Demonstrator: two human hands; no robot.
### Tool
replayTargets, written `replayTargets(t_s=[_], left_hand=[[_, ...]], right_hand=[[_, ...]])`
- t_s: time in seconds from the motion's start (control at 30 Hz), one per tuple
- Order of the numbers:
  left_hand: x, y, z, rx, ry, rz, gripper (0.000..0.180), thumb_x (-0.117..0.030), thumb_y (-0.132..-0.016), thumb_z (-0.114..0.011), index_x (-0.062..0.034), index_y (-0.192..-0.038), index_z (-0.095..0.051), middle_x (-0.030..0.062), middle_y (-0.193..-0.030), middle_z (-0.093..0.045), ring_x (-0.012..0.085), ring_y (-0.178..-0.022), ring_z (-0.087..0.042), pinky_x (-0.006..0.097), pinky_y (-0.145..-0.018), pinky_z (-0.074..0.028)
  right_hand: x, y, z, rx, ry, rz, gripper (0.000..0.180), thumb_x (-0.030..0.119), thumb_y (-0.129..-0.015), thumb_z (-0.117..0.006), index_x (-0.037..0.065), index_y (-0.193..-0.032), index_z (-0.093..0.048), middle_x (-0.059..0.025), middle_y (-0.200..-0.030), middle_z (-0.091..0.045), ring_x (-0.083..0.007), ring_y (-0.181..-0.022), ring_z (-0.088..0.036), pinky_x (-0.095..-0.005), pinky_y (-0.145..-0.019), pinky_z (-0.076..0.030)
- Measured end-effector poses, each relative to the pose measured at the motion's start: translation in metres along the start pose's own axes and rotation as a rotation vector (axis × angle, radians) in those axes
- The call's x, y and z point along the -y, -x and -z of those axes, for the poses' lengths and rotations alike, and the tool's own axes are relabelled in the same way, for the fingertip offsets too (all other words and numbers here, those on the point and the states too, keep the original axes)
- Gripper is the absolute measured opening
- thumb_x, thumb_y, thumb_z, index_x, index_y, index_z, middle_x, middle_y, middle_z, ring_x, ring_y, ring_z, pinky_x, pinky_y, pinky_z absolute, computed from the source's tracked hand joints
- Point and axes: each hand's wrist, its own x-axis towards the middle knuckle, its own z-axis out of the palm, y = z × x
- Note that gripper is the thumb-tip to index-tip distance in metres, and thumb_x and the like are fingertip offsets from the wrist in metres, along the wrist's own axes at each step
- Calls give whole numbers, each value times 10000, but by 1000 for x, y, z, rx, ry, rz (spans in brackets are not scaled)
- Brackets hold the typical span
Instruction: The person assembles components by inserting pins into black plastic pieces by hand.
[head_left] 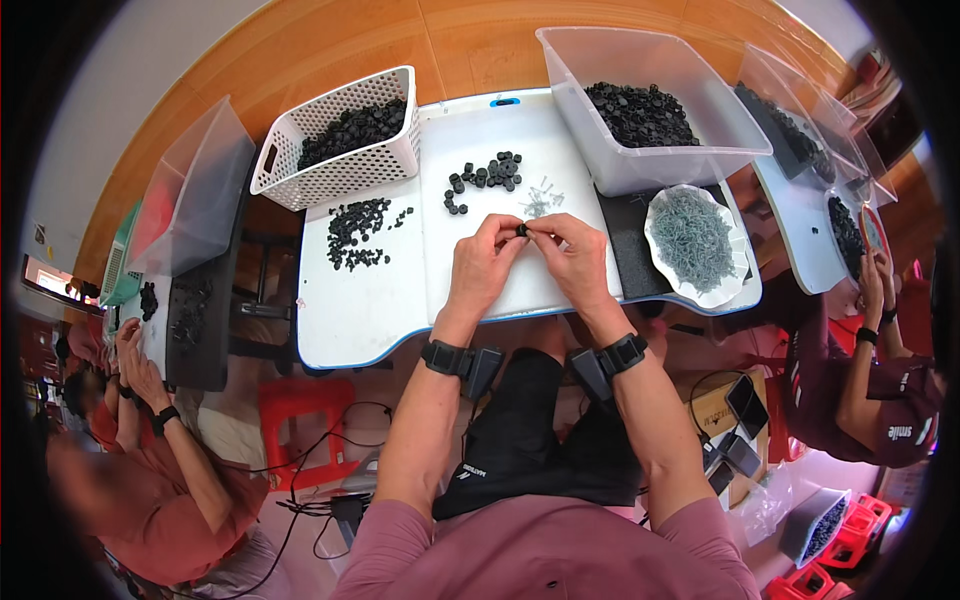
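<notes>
In front of me, above the white table [370,325], my left hand [484,262] and my right hand [572,258] meet fingertip to fingertip. Both are closed in a pinch around a small black round part [521,230], mostly covered by the fingers. Just beyond them lies a small heap of silvery screws [543,200]. Black round knob-like pieces [485,178] form a loose curve farther up the table. To the left, many smaller black pieces [357,234] are spread out.
A scalloped white dish [662,232] full of screws stands on the right. Behind it is a clear bin [640,165] of black parts; a white perforated basket [345,178] sits at far left. A person [200,500] works on my left, another [850,370] on my right. A red stool [300,410] stands below.
</notes>
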Motion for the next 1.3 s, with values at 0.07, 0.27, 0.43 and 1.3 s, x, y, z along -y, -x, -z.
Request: replayTargets(t_s=[0.07, 0.27, 0.43, 1.3], left_hand=[[0, 0, 0, -2, -9, -14, 207, -78, -940, -720, 1, -1124, -663, 177, -964, -784, 284, -894, -786, 343, -751, -601], [-1, -1, 1, -18, -17, -32, 199, -89, -943, -714, 10, -1107, -658, 182, -954, -783, 289, -904, -787, 345, -761, -601], [-9, -6, 6, 49, -24, 125, 239, -99, -931, -721, 10, -1139, -677, 168, -913, -782, 227, -823, -775, 307, -748, -584], [4, -2, 13, 65, 208, 229, 240, -111, -966, -740, 43, -1150, -746, 76, -972, -795, 82, -878, -700, 232, -786, -551]], right_hand=[[0, 1, -1, -4, 8, 22, 102, 19, -878, -761, 38, -977, -776, -113, -914, -772, -245, -758, -745, -325, -654, -581], [4, 2, -5, -28, 102, 118, 106, 4, -859, -761, 47, -957, -762, -113, -864, -738, -279, -731, -721, -348, -640, -572], [4, 3, -5, -3, 219, 254, 139, 11, -875, -737, 80, -995, -741, -100, -851, -722, -295, -721, -711, -374, -631, -564], [-5, -3, 0, -121, 129, -192, 128, -41, -856, -677, 4, -963, -731, -138, -956, -684, -234, -731, -663, -343, -695, -540]])
